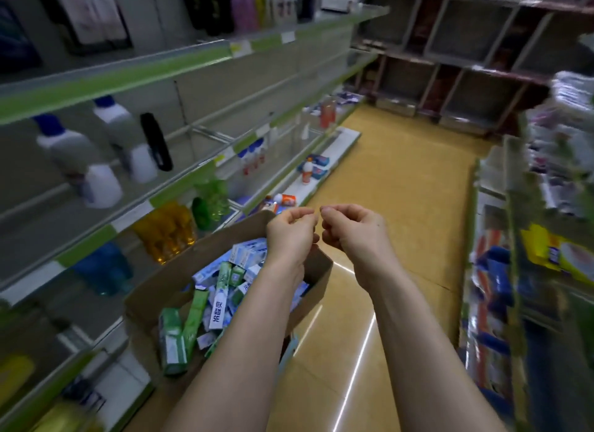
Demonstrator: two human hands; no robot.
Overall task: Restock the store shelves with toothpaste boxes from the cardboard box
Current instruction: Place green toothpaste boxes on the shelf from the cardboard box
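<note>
- The open brown cardboard box (154, 290) is sitting low on the left, just beside the foot of the shelving and partly under the left forearm.
- The white, blue and green toothpaste boxes (218, 303) are lying inside it in a loose, crossed heap. None is in either hand.
- Likely risk: because the cartons are lying at all angles, a hasty grab is apt to crush a corner or drag neighbours over the low rim. The picture is also smearing at its edges, so a reach made while the head is turning could miss.
- The left hand (291, 235) is hovering above the box's far corner, with its fingers curled in toward the thumb and nothing visible between them.
- The right hand (352, 230) is mirroring it just beside, over the floor. The two hands are sitting close together but apart. Whether something very small is being pinched cannot be told.
- The grey, green-edged metal shelves (135, 78) are running along the left, carrying white bottles and yellow and green containers. A misjudged placement could knock these over.
- The glossy yellow floor (401, 206) is stretching ahead to a dark red compartmented rack (466, 68).
</note>
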